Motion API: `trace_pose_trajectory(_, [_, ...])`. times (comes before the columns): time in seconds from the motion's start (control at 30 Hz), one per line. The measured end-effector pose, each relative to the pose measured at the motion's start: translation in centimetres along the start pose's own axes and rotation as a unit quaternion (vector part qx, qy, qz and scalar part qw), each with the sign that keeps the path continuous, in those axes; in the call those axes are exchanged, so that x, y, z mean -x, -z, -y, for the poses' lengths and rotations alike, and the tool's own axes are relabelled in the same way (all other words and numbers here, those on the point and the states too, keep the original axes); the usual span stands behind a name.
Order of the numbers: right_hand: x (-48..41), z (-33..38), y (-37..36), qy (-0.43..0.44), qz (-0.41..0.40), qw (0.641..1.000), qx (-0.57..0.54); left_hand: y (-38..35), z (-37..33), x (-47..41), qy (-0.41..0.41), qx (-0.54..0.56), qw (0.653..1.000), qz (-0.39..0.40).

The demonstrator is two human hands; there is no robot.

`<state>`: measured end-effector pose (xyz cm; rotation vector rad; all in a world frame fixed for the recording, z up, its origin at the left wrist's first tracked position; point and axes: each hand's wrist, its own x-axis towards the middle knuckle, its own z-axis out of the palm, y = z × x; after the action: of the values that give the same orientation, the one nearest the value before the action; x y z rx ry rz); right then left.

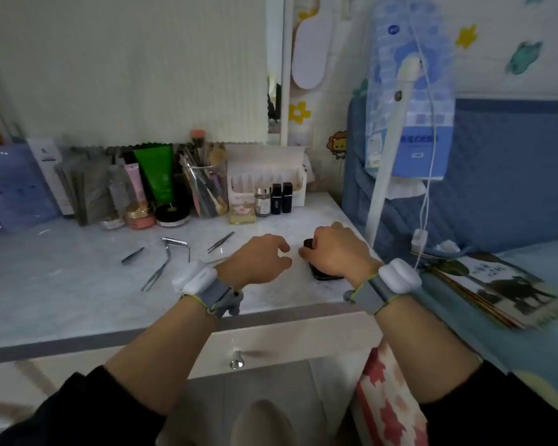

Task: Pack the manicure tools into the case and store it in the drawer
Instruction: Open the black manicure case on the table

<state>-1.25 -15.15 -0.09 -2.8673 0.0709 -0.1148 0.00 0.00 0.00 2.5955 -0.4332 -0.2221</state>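
Right hand [335, 249] is down on the black case [326, 275], right of centre in the frame. The fingers are curled over its far end and the thumb is tucked against its left side, so it grips the case. Only a dark corner above the knuckles and a dark strip below the palm show. I cannot tell whether the case is open or closed.

Left hand [258, 259] hovers just beside it at centre frame, wrist low and palm down. The fingers are loosely curled with the thumb close under them, and nothing shows in them. Both forearms reach in from the bottom of the frame, each with a grey-and-white band at the wrist.

The tools lie loose on the marble tabletop [78, 300], left of the hands. The tweezers [220, 242] are nearest, then the nail clipper [174, 242] with its lever raised. A long cuticle fork [157, 273] slants below the clipper. A short pointed tool [132, 255] lies furthest left.

The case sits near the tabletop's right edge, close to the front corner. A blue padded bed side [496, 188] rises just beyond that edge. Bare marble runs from the tools down to the front edge. Jars, tubes and brushes [203, 188] crowd the back edge. Under the front edge the drawer [287, 342] is closed, its knob [237, 362] between the forearms.
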Motion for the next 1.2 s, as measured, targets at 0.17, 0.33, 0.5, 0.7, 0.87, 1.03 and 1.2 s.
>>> trace_pose_trajectory(0.17, [0.4, -1.1, -0.8, -0.037, 0.025, 0.999, 0.023, -1.5, -0.6, -1.2, 0.016, -0.006, 1.0, 0.025])
trace_pose_trajectory(0.33, [0.2, -1.3, -1.7, -0.054, 0.027, 0.998, 0.016, -2.6, -0.9, -2.1, 0.007, -0.03, 0.999, 0.022])
trace_pose_trajectory(0.5, [-0.2, -1.6, -2.6, -0.066, 0.007, 0.998, 0.0, -3.2, -1.1, -2.3, -0.017, -0.026, 0.999, 0.023])
trace_pose_trajectory(0.7, [-0.3, -1.6, -2.9, -0.068, -0.018, 0.996, -0.054, -3.0, -1.1, -1.9, -0.026, 0.022, 0.999, 0.016])
trace_pose_trajectory(0.87, [-0.7, -1.1, -2.3, -0.09, -0.009, 0.983, -0.157, -2.1, -0.7, -1.5, 0.013, 0.171, 0.985, -0.023])
trace_pose_trajectory(1.03, [-1.0, 0.4, -0.7, -0.093, 0.078, 0.892, -0.434, -0.5, 0.3, -1.0, 0.087, 0.396, 0.91, -0.083])
trace_pose_trajectory(1.2, [-0.9, 3.0, -0.2, -0.072, 0.167, 0.801, -0.57, 1.5, 2.4, 0.6, 0.118, 0.53, 0.834, -0.096])
